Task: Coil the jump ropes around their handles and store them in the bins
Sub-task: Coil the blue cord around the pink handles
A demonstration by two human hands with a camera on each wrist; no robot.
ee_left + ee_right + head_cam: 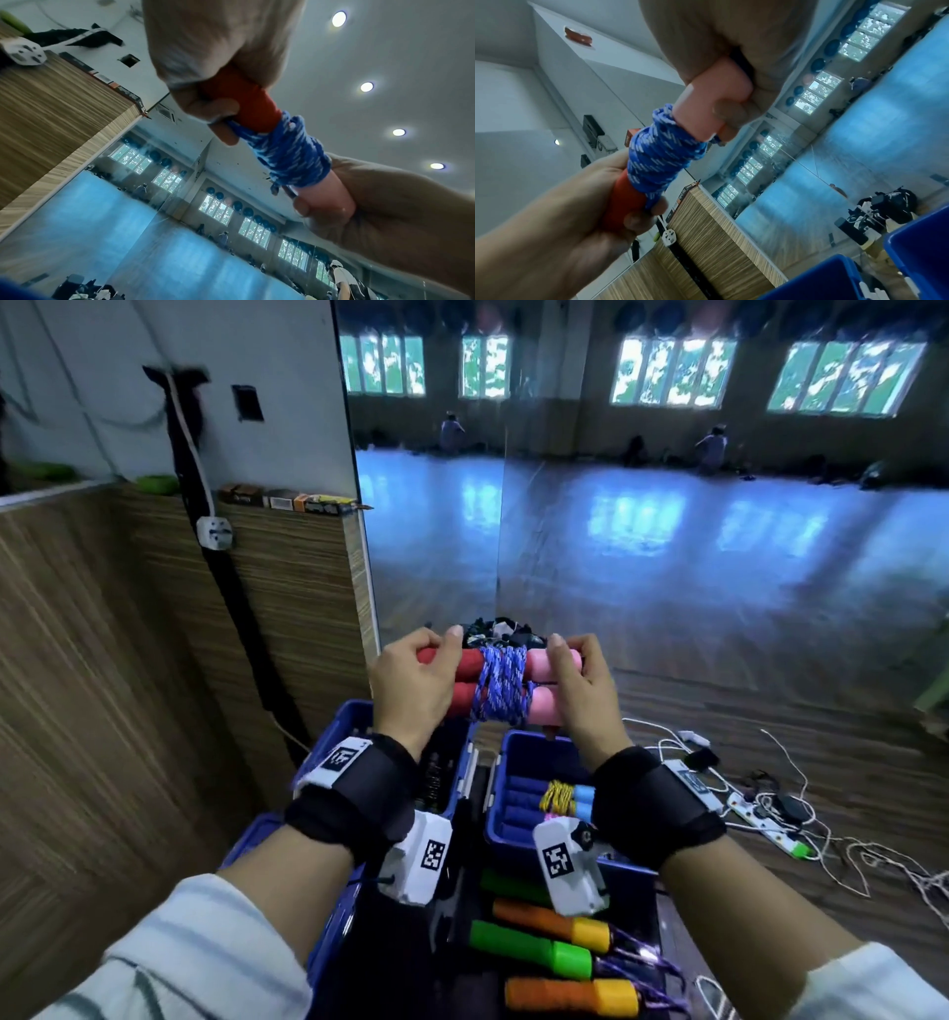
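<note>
A mirrored wall (667,531) reflects a gym floor. Before it, the left hand (411,683) curls its fingers (221,109) round the red ends of the jump rope handles (464,677). The right hand (580,680) grips their pink ends. The blue rope (500,685) is coiled between the fingers, above two blue bins (518,747).

No readable words, brands or numbers. Square black-white coded markers (434,854) on white wrist-camera housings, at 6 o'clock. Printing on small boxes (287,499) on ledge, 10 o'clock, too blurred.
</note>
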